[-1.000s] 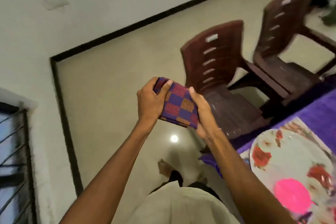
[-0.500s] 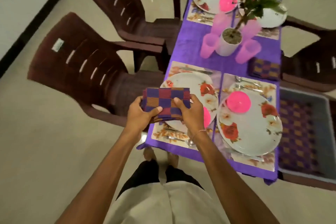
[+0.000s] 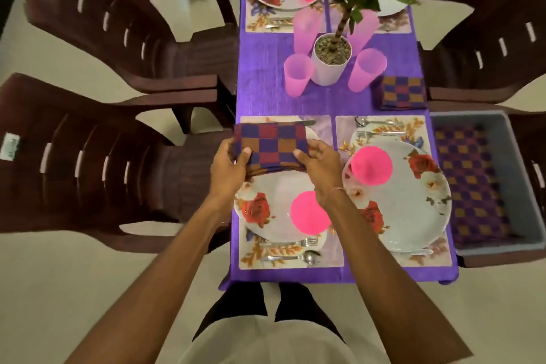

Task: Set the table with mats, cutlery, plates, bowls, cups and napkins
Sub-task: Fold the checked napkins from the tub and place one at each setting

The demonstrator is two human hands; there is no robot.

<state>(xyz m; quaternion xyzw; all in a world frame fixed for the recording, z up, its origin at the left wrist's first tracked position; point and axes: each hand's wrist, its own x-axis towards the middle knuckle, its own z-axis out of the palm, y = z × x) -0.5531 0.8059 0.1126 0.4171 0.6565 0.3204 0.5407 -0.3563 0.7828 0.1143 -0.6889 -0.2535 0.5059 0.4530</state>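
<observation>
Now both hands grip one folded checked napkin (image 3: 273, 143) above the near-left floral plate (image 3: 274, 207). Left hand (image 3: 229, 170) pinches its left edge, right hand (image 3: 320, 167) its right.

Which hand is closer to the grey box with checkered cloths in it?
Right. The right hand holds the checkered napkin at its edge nearest the grey box, a plate lying between them. The left hand holds the napkin's opposite edge, farther away.
</observation>
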